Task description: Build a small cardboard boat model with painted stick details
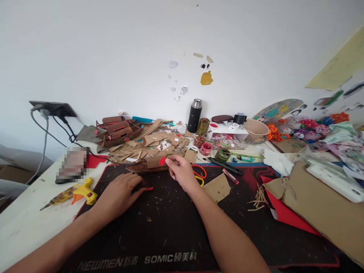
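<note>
A small brown cardboard boat model lies at the far edge of the black desk mat. My right hand pinches a small red paper piece against the boat's right end. My left hand rests flat on the mat, its fingertips beside a thin red paper strip lying just below the boat.
A yellow glue gun lies left of the mat. Cardboard scraps and a larger cardboard ship sit behind. Orange-handled scissors, a craft knife, a black flask, and cardboard sheets crowd the right.
</note>
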A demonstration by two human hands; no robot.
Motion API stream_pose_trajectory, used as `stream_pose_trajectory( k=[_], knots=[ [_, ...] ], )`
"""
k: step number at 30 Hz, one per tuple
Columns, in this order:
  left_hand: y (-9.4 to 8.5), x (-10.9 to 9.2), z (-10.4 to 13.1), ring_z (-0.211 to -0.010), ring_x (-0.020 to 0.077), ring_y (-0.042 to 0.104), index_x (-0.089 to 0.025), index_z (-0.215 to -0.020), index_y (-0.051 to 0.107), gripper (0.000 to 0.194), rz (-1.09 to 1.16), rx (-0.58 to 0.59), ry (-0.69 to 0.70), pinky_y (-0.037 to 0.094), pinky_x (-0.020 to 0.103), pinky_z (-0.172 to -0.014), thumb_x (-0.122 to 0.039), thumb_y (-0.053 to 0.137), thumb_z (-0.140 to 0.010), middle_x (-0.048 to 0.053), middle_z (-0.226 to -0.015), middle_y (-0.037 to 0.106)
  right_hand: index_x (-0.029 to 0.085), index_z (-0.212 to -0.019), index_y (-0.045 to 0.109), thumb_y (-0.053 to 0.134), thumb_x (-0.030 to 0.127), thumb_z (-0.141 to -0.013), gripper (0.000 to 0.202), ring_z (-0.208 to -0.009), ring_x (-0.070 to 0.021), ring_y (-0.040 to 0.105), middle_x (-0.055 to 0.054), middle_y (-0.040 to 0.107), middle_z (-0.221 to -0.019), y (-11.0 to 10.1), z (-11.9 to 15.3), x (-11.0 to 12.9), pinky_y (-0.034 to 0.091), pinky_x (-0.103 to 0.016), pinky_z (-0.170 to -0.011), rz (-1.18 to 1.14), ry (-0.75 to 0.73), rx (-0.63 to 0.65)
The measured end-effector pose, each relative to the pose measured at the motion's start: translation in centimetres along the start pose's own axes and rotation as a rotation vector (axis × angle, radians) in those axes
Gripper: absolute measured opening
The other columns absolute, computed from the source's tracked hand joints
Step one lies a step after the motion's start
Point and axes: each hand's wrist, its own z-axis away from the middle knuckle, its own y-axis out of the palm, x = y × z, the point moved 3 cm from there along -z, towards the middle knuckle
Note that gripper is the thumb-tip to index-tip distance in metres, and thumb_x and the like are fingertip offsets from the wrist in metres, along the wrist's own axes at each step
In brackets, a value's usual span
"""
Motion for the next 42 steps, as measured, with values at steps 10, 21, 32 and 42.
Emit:
stream_pose_trajectory(
  k=[10, 21, 32, 42],
  knots=[
    [-3.2, 2.6, -1.0, -0.110, 0.0369, 0.073, -0.026, -0.113, 0.079, 0.041, 0.089, -0.192, -0.076, 0.055, 0.048, -0.100, -0.054, 0.053, -0.099, 0.013, -0.118, 0.081, 0.020, -0.088, 0.065, 0.079, 0.056, -0.078, 0.040, -0.040, -0.0086, 0.040, 0.010, 0.050, -0.051, 0.0, -0.1, -0.1, 0.027, -0.023, -0.038, -0.012, -0.001, 0.004],
    [-0.5, 6.3, -5.2, -0.140, 0.0454, 0.055, -0.012, -0.151, 0.058, 0.081, -0.113, 0.057, -0.091, 0.041, 0.055, -0.118, -0.054, 0.067, -0.083, 0.023, -0.148, 0.065, 0.020, -0.088, 0.065, 0.078, 0.054, -0.079, 0.038, -0.041, -0.0089, 0.041, 0.010, 0.050, -0.051, 0.1, 0.1, 0.2, 0.029, -0.023, -0.039, -0.005, 0.010, 0.003],
    [-0.9, 4.8, -6.8, -0.110, 0.0410, 0.071, -0.016, -0.124, 0.072, 0.060, 0.107, 0.063, -0.177, 0.053, 0.049, -0.097, -0.059, 0.063, -0.083, 0.019, -0.121, 0.077, 0.020, -0.090, 0.066, 0.077, 0.054, -0.082, 0.037, -0.042, -0.0089, 0.042, 0.009, 0.051, -0.054, 0.2, 0.3, 0.3, 0.030, -0.023, -0.041, 0.004, -0.001, 0.022],
    [-3.2, 1.6, -7.7, -0.109, 0.0371, 0.072, -0.019, -0.119, 0.072, 0.053, 0.551, -0.070, -0.206, 0.053, 0.045, -0.097, -0.058, 0.074, -0.083, 0.014, -0.120, 0.080, 0.021, -0.088, 0.064, 0.080, 0.058, -0.078, 0.042, -0.042, -0.0090, 0.041, 0.010, 0.050, -0.054, 0.7, 0.4, 0.6, 0.031, -0.023, -0.040, -0.029, -0.024, 0.033]
  ],
)
